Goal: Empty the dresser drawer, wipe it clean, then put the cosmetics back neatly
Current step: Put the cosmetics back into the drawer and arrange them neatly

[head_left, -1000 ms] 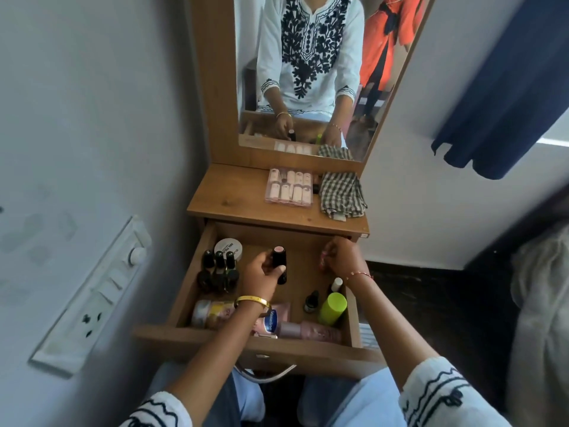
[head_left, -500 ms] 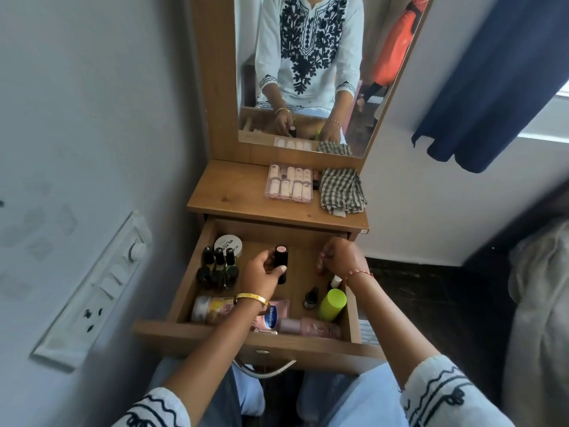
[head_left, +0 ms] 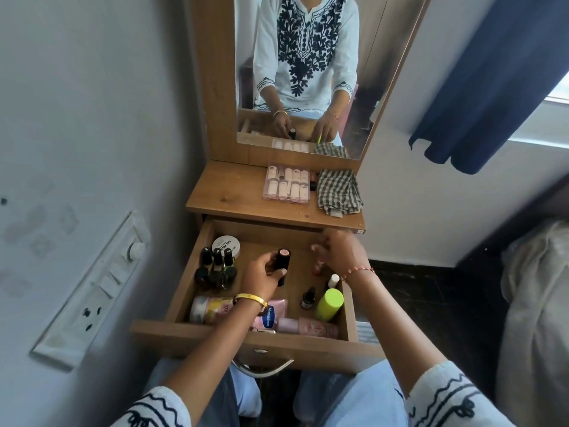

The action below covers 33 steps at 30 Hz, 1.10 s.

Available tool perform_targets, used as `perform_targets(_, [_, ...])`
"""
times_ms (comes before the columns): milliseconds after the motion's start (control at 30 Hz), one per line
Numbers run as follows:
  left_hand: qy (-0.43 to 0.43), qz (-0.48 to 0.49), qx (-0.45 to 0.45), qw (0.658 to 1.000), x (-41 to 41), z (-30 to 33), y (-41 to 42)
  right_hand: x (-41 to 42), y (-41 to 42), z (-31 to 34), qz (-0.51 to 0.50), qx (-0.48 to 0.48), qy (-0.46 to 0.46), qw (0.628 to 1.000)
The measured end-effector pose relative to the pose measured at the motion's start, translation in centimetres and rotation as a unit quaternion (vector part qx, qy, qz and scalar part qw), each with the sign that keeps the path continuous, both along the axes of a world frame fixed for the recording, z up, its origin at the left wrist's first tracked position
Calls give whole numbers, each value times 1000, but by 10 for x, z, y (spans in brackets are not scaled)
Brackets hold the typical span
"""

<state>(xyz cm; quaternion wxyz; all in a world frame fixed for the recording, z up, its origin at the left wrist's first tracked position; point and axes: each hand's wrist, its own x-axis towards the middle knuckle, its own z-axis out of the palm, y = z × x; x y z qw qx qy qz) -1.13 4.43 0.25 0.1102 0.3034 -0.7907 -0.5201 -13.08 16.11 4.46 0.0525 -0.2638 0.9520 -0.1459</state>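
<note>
A dark bottle with a pale cap (head_left: 282, 262) is gripped upright by the left hand (head_left: 264, 276), fingers curled round its body, over the middle of the open drawer (head_left: 215, 332). The right hand (head_left: 340, 252) is reached toward the drawer's far right corner, its fingers bent above a small reddish item (head_left: 318, 267); whether that item is actually pinched cannot be told, since the fingertips are blurred.

Most of the cosmetics are already standing or lying in the drawer. A cluster of dark nail polish bottles (head_left: 216, 269) is set upright by the left wall, just in front of a round white tin (head_left: 226, 245). Should the held bottle be set down carelessly near them, the narrow bottles could be knocked over like skittles. On the right, a small dark dropper bottle (head_left: 308, 298), a white-capped bottle (head_left: 333, 280) and a lime-green bottle (head_left: 329, 304) stand close beneath the right wrist, and could be toppled if the forearm is drawn back low.

Along the front edge, a yellow jar (head_left: 209, 309), a pink tube (head_left: 271, 314) and a pink bottle (head_left: 308, 327) lie on their sides; these would probably roll when the drawer is pushed shut.

On the counter (head_left: 228, 195) a clear box of nail tips (head_left: 288, 185) and a checked cloth (head_left: 337, 191) are left lying, touching or nearly so, and could be forgotten.
</note>
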Motion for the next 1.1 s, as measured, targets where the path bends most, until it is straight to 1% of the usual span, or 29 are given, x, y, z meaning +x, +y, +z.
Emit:
perform_targets(33, [0,-4,-5,1000,0,0,0,3,-4,4,12,-32,-10,999])
perform_targets(100, [0,-10,-15,1000,0,0,-1,13,-14,13,46,-88,-88,991])
perform_targets(167, [2,-14,-23,1000,0,0,0,22,-23,19,84,-93,-152,980])
perform_targets(233, [9,-21,-22,999,1,-1,0,27,-28,20,110,-83,-162,977])
perform_targets(367, [23,-29,-14,999,0,-2,0,28,-28,18,133,-70,-155,976])
perform_targets(467, [29,-38,-10,999,0,-3,0,26,-25,14,129,-74,-149,978])
perform_targets(567, [28,-33,-25,999,-1,-6,-1,18,-21,13,80,-95,-118,985])
perform_targets(667, [31,-11,-2,999,-1,-8,-1,3,-14,15,0,-121,-103,987])
perform_targets(800, [29,-14,8,999,-3,-11,-1,-14,-5,9,-53,-86,-42,994])
perform_targets(900, [26,-13,5,1000,-5,-13,-2,-17,-1,0,-62,-64,-49,995])
perform_targets(1033, [21,-16,0,1000,-6,-15,-3,-19,-1,-5,-41,-16,-69,997])
perform_targets(1100, [19,-16,-2,1000,-6,-15,-3,-20,-2,-8,-35,12,-58,998])
